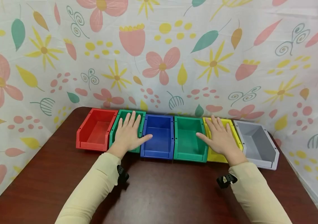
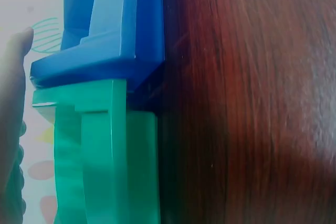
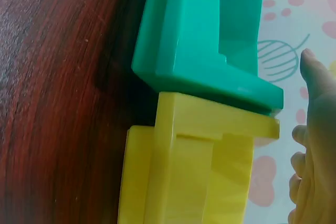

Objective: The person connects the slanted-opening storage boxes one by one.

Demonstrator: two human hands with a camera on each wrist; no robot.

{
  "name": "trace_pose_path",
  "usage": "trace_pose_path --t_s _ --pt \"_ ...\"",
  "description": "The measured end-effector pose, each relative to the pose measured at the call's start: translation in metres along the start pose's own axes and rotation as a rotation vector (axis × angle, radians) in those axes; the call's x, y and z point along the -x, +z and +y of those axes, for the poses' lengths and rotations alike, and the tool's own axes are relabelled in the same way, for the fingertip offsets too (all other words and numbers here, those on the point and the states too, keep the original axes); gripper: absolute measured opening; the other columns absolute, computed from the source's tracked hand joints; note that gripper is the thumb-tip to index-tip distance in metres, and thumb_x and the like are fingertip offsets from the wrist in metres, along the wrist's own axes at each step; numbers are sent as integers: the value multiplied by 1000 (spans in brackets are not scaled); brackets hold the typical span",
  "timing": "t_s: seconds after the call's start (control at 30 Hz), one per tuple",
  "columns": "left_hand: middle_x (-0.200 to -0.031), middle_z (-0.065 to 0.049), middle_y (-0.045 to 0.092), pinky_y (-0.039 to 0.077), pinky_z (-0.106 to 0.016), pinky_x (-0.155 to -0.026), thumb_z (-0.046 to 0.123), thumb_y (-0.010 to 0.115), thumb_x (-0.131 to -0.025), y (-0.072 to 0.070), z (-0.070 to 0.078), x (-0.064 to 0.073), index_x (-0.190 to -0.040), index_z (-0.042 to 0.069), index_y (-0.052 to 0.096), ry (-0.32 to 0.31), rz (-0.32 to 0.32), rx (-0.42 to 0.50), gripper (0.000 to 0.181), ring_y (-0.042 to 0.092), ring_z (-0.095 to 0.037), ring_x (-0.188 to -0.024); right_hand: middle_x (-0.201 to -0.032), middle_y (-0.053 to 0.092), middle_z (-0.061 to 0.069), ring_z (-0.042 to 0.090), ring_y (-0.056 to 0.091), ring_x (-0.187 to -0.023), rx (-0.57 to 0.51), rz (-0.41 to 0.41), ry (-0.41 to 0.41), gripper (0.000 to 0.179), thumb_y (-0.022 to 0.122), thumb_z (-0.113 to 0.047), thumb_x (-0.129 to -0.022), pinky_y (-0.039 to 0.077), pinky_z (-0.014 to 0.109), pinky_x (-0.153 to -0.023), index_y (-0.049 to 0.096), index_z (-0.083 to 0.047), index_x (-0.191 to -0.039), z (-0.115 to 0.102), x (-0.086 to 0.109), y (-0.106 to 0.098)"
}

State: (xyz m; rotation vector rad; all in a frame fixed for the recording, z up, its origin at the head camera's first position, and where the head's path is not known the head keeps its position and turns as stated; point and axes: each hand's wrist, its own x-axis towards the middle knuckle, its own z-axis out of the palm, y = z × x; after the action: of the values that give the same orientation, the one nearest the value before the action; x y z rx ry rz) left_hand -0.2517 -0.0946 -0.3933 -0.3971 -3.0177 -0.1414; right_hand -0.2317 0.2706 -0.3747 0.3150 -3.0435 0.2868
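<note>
A flower-printed cloth fills the top of the frame and comes down both sides; if it sagged, it could snag on the bins' back rims, which stand close against it. The brown tabletop spans the lower half. Along its far edge, from centre left to centre right, runs the row of bins: red bin [image 1: 98,130], left green bin [image 2: 97,156], blue bin [image 1: 159,137], right green bin [image 1: 190,137], yellow bin [image 3: 184,171] and, at the right end, grey bin [image 1: 259,146], angled. They sit so tightly side by side that a push on one would probably shift its neighbours.

Pale sleeves rise from the bottom edge; a loose cuff could catch a front lip. The left hand [image 1: 128,133] lies over the left green bin, thumb towards the blue; the right hand [image 1: 222,138] lies over the yellow bin, thumb towards the right green. On both, the fingers are spread and released, grasping nothing; whether they touch plastic I cannot tell. Pressing unevenly could tip or skew a bin. Smallest, the black wrist cameras might knock the lips if the wrists dropped.
</note>
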Motion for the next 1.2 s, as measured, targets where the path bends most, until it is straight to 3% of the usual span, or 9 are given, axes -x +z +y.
trace_pose_path --t_s 0.73,0.97,1.2 --pt "-161 -11 0 6 -55 -116 81 27 -80 -8 -22 4 -154 14 10 -14 -4 -40 100 3 -34 -147 -159 6 16 36 3 -147 -62 -17 -28 92 33 -73 -86 2 60 -114 14 -12 -153 -35 -20 4" --pt "-161 -11 1 5 -56 -116 81 29 -80 -7 -32 4 -154 14 9 -30 -6 -9 101 1 -34 -147 -159 5 16 37 9 -146 -106 -52 -39 94 31 -75 -86 8 58 -115 12 -12 -153 -53 -32 8" --pt "-160 -12 2 3 -56 -116 80 31 -80 -4 -43 4 -154 14 8 -55 -5 40 102 0 -35 -147 -159 9 15 35 12 -146 -200 -26 -59 91 34 -72 -87 11 56 -115 15 -13 -153 -74 -43 12"
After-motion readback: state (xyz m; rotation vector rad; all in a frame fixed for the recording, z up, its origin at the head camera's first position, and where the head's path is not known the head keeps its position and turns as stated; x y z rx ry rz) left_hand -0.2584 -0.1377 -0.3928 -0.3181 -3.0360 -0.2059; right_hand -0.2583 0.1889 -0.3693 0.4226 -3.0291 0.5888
